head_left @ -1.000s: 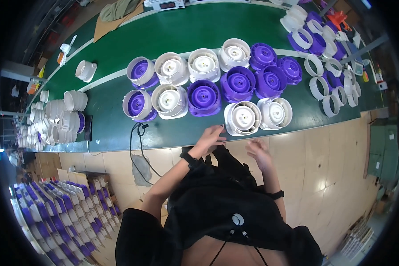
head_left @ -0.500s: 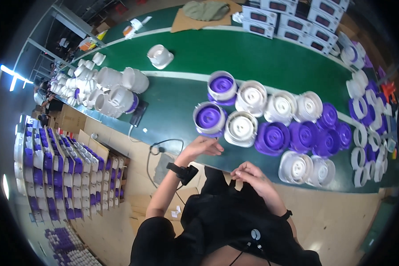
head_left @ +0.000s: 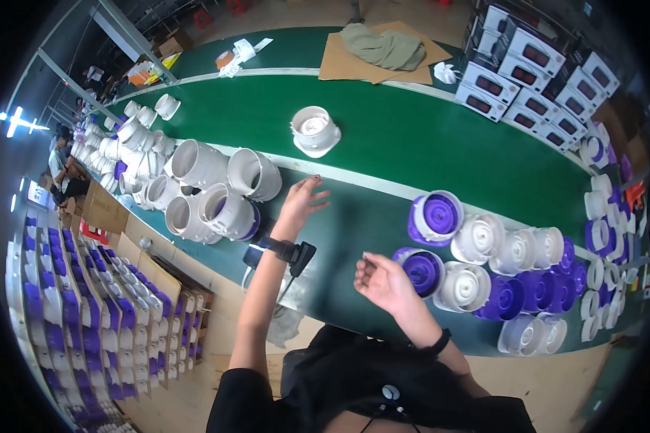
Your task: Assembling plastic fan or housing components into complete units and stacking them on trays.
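Observation:
My left hand (head_left: 300, 207) is stretched out over the table with its fingers apart and nothing in them. Just beyond its fingertips, not touched, a white round plastic housing on a square base (head_left: 315, 130) stands on the green belt. My right hand (head_left: 386, 283) hovers above the table edge, fingers loosely bent and no object showing in them. Nearest to it is a purple-centred housing with a white ring (head_left: 419, 273). Close by are a white housing (head_left: 463, 286) and a purple one (head_left: 501, 297). Left of my left hand stand several hollow white cylinders (head_left: 254, 175).
Stacked boxes (head_left: 531, 65) stand at the far right. A cloth (head_left: 383, 47) lies on cardboard (head_left: 336, 59) at the back. White rings (head_left: 592, 299) crowd the right end. A rack of purple and white parts (head_left: 87, 310) stands on the left. Farther left, a person (head_left: 65, 162) sits.
My left hand has reached forward and left toward the lone housing. The right hand has risen over the table edge. The view has turned left, so the housings appear farther right.

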### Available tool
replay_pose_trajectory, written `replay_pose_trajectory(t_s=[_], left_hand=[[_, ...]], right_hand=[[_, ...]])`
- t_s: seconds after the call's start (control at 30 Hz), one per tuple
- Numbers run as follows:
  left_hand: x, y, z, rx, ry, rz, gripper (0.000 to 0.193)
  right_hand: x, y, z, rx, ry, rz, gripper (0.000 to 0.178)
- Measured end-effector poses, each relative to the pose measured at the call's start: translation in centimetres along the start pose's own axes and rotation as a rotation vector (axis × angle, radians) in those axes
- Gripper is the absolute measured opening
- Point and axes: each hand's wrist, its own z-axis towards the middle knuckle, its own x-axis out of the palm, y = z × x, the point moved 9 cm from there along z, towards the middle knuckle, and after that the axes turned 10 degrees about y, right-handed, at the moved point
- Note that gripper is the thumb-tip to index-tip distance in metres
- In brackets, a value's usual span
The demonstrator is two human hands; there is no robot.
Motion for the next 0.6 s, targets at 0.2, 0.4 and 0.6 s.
replay_pose_trajectory(t_s=[0.2, 0.4, 0.6], left_hand=[[-5.7, -1.9, 4.8, -0.098, -0.053, -0.211, 0.052], [-6.6, -6.1, 11.9, 0.047, -0.039, -0.344, 0.044], [-7.9, -2.4, 16.3, -0.022, -0.150, -0.215, 0.055]], right_hand=[[5.4, 2.5, 12.4, -0.150, 0.008, 0.125, 0.009], [8.3, 10.1, 21.9, -0.360, -0.064, 0.206, 0.012], [3.5, 18.7, 26.7, -0.654, -0.277, -0.007, 0.028]])
